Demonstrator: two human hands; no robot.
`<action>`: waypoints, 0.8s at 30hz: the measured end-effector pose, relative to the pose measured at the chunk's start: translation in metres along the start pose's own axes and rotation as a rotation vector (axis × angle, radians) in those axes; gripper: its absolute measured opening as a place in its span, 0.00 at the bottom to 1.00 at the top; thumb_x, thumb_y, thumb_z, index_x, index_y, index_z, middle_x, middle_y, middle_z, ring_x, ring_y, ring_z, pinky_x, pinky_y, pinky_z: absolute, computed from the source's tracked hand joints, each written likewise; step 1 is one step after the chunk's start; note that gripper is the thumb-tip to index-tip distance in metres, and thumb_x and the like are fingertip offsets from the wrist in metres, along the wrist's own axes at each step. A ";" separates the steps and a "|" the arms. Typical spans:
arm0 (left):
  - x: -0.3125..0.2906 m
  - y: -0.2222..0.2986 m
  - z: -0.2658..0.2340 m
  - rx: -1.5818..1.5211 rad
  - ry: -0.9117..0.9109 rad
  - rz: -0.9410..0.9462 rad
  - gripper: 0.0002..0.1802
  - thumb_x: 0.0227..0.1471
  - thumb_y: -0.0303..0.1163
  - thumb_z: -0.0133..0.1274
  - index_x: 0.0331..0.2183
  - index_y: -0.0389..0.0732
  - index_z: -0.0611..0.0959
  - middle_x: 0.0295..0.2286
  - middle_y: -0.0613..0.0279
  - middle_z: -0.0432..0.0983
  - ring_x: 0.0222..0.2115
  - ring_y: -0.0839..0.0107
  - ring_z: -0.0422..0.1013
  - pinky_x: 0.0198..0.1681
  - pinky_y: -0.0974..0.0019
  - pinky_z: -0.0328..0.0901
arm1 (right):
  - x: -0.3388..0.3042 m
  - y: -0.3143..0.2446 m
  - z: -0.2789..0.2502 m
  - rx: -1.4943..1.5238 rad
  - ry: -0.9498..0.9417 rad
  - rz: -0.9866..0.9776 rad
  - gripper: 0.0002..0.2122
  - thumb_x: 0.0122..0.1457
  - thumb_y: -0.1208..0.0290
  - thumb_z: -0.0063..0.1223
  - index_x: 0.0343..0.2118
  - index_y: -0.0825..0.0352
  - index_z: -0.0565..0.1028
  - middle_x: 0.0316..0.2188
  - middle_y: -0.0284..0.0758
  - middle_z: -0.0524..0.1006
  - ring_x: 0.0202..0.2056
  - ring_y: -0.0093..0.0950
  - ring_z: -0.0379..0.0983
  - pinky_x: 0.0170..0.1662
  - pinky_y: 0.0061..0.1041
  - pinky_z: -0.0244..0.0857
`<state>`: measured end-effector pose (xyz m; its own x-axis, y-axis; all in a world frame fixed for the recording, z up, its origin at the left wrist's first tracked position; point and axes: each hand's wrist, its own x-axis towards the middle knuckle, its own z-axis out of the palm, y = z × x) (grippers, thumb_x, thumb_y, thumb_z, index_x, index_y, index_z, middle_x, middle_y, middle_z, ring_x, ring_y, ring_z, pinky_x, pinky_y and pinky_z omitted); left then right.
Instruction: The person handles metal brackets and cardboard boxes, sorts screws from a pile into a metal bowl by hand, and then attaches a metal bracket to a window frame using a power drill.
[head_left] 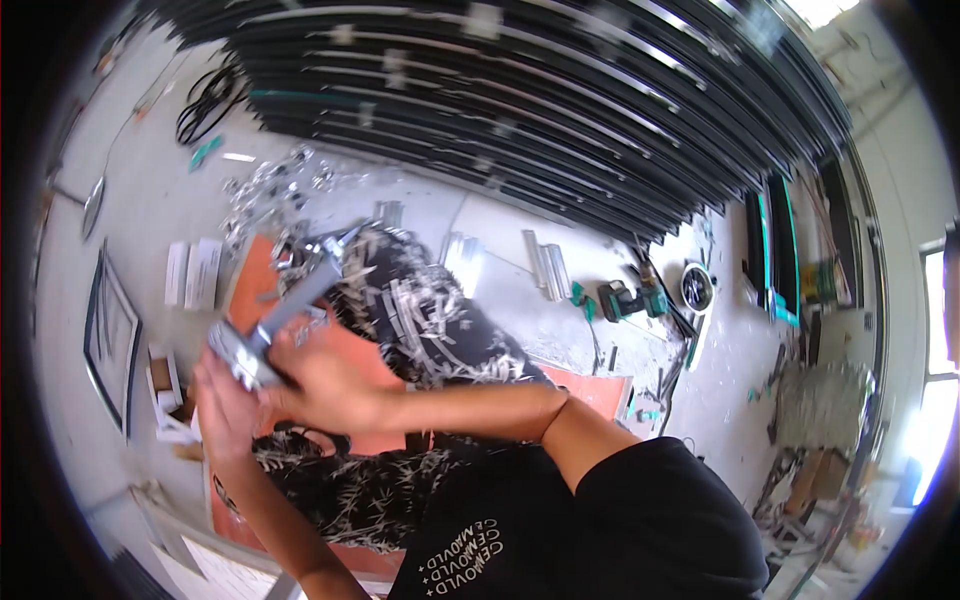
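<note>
In front of my left hip, my left hand (228, 412) is closed around the lower end of a silvery metal fitting (243, 360). A grey bar (303, 292) slants up and away from that fitting, but blur hides its exact kind. Crossing from the right, my right hand (330, 382) presses its closed fingers against the fitting's near side, beside the bar's base. Small shiny metal parts (292, 250) lie beyond the bar's far end, close to my bent leg in black and white patterned trousers (425, 310).
An orange board (355, 345) lies under me. Dark long profiles (480, 100) are stacked across the far side. Loose metal pieces (265, 195) litter the floor, near white boxes (193, 274). Short silver profiles (545, 265) and a green-black cordless power tool (632, 300) lie to the right.
</note>
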<state>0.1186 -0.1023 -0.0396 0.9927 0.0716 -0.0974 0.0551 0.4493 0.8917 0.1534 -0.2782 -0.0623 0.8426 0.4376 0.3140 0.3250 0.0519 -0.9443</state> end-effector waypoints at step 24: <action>-0.065 -0.086 0.044 -0.230 0.329 0.130 0.18 0.60 0.33 0.46 0.49 0.35 0.68 0.47 0.44 0.71 0.47 0.56 0.70 0.52 0.58 0.64 | -0.054 0.018 -0.031 -0.364 -0.299 -0.038 0.11 0.53 0.66 0.55 0.36 0.66 0.71 0.29 0.41 0.76 0.32 0.42 0.74 0.36 0.39 0.66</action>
<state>0.0542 -0.1849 -0.0908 0.9003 0.4049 -0.1598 -0.1310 0.6021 0.7876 0.1268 -0.3284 -0.0931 0.6838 0.6836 0.2552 0.5280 -0.2221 -0.8197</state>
